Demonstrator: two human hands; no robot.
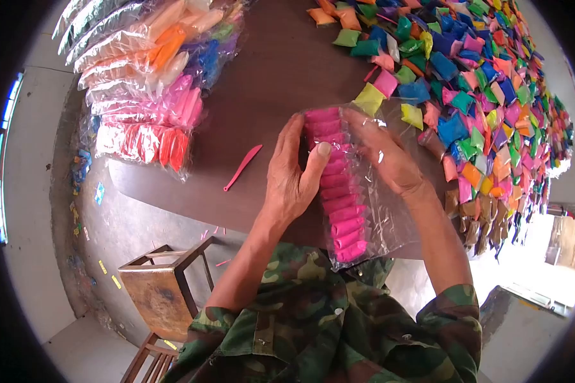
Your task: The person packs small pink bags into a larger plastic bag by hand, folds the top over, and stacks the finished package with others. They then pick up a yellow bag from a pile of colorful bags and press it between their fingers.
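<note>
A clear plastic bag (pixel 390 214) holds a column of small bright pink packets (pixel 342 203) stacked in a row. It hangs over the table's near edge, in front of my body. My left hand (pixel 292 172) grips the bag's left side, with the thumb pressed across the pink packets. On the other side, my right hand (pixel 390 156) holds the upper right of the bag, its fingers partly covered by shiny film. A pink plastic knife (pixel 243 167) lies on the brown table to the left of my left hand.
Filled clear bags of sorted packets (pixel 144 142) lie in a row at the table's left. A large heap of multicoloured packets (pixel 473 96) covers the right side of the brown table (pixel 268 76). A wooden stool (pixel 160 293) stands on the floor at lower left.
</note>
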